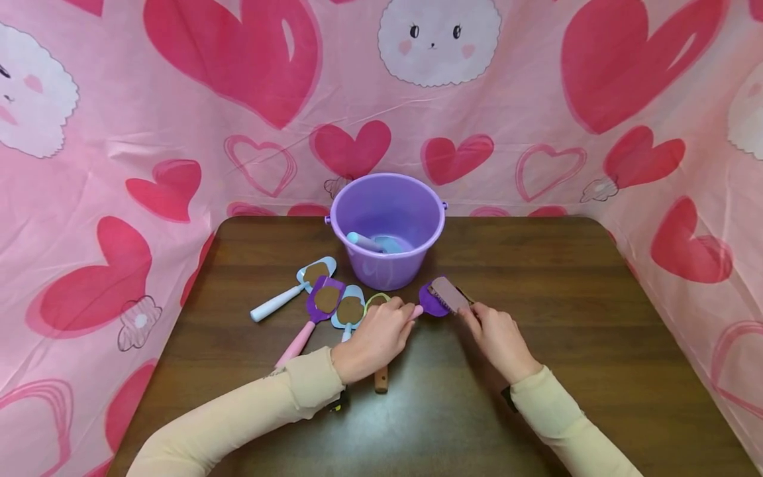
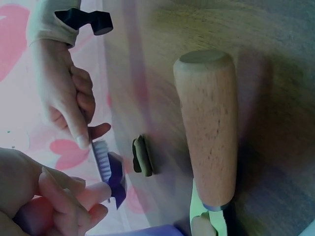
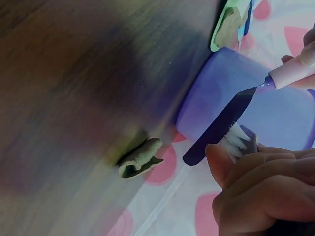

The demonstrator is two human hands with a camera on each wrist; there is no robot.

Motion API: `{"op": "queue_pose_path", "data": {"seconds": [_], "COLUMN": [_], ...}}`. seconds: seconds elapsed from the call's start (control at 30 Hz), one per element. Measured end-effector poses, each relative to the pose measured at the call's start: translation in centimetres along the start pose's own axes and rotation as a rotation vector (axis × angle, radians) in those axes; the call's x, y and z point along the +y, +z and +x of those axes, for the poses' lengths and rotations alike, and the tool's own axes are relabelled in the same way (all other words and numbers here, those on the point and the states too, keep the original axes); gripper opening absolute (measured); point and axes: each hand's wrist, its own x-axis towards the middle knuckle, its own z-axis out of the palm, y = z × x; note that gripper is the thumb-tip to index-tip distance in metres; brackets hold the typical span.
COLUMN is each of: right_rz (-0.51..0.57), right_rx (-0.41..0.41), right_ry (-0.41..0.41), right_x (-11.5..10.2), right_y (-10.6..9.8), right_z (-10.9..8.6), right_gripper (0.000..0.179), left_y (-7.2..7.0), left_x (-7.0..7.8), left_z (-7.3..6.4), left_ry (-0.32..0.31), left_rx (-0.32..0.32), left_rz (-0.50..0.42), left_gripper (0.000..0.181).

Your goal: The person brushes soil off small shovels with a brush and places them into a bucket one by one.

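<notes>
My left hand (image 1: 375, 336) grips the pink handle (image 3: 290, 73) of a small trowel with a purple blade (image 3: 219, 130). The blade is raised above the table in the right wrist view. My right hand (image 1: 499, 341) holds a scrub brush (image 1: 450, 295) by its back. Its white bristles (image 3: 235, 140) touch or nearly touch the purple blade. A curled brown lump (image 3: 140, 158), like clay or dried mud, lies on the table beyond. Below my left hand is a green-edged trowel with a wooden handle (image 2: 209, 128), partly covered by that hand in the head view.
Behind the hands stands a purple bucket (image 1: 387, 271) with a light blue trowel (image 1: 365, 242) inside. To the left lie a blue trowel (image 1: 277, 303), a purple trowel with pink handle (image 1: 298, 341) and another blue trowel (image 1: 350, 309), each with a brown patch. A heart-patterned cloth (image 1: 411, 112) hangs behind.
</notes>
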Motion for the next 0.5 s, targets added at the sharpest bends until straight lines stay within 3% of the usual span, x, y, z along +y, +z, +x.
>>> {"op": "queue_pose_path", "data": {"seconds": [0.5], "right_rz": [-0.013], "right_rx": [0.013], "right_ry": [0.014], "right_x": [0.65], "right_y": [-0.22], "right_z": [0.19], "right_gripper": [0.027], "left_y": [0.42], "left_x": [-0.15], "left_z": [0.2], "left_ry": [-0.022], "left_rx": [-0.024], "left_rz": [-0.05], "left_gripper": [0.012]}}
